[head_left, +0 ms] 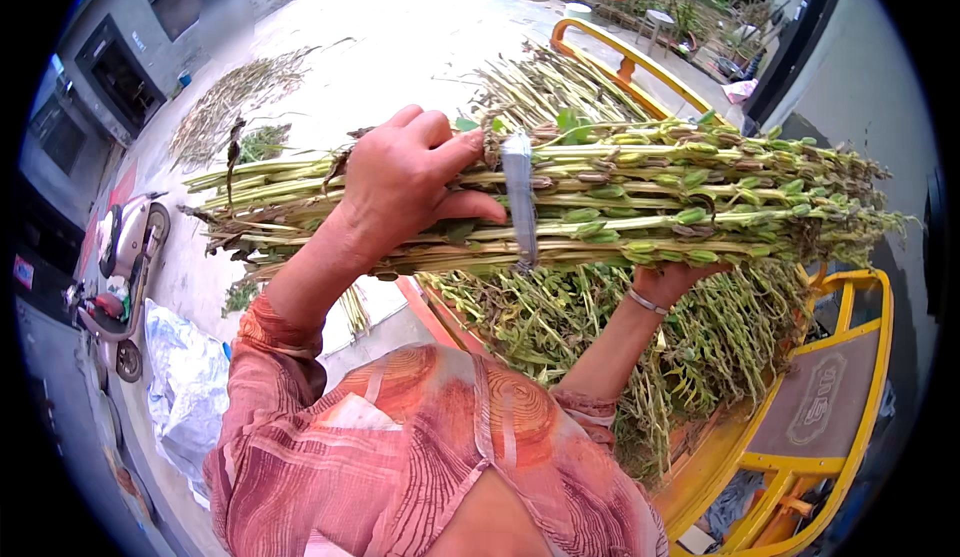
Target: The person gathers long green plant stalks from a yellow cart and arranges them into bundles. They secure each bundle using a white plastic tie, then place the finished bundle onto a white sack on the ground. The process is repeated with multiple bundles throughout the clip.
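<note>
A long bundle of sesame stalks point(620, 197) with green pods lies level across my view, bound by a grey band point(520, 202) near its middle. My left hand point(410, 172) is closed on the bundle just left of the band, fingers curled over it and thumb on the near side. Under the pod-heavy right part, my right hand point(675, 282) holds the bundle from below; its fingers are mostly hidden. Beneath, more cut sesame stalks point(600, 347) are heaped on a yellow-framed cart point(700, 482).
The cart's yellow rails point(640, 62) rise at the far side and right. Dry stalks point(235, 97) lie on the concrete yard. At left are a parked scooter point(125, 267) and a white plastic sheet point(185, 387). A grey wall point(870, 87) stands close on the right.
</note>
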A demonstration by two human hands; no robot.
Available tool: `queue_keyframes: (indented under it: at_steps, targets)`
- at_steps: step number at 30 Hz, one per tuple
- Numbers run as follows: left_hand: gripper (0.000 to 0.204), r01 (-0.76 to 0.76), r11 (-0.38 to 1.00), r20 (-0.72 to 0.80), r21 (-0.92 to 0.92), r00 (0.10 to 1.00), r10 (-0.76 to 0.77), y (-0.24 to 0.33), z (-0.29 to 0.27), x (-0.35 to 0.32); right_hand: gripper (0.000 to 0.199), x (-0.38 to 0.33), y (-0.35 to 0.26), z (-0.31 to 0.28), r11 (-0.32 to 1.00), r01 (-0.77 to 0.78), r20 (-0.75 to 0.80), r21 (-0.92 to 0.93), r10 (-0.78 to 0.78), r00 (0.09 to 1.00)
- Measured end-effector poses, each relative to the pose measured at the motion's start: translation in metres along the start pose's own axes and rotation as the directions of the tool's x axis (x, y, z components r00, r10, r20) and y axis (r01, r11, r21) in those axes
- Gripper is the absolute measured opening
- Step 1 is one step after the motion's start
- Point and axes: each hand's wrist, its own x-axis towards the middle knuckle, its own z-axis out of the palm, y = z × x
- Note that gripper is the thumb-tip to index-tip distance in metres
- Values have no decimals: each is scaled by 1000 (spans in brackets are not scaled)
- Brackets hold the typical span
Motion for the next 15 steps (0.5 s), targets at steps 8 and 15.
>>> queue_keyframes:
  at_steps: [8,15]
  targets:
    - [64,338,937,86,-91,940,-330,-1,-16,-184,80,-36,34,-25,900,-113,-232,-420,13,973]
    - [62,651,755,47,-76,759,-650,-41,-41,-327,72,-83,170,10,733,-449,-291,-510,344,893]
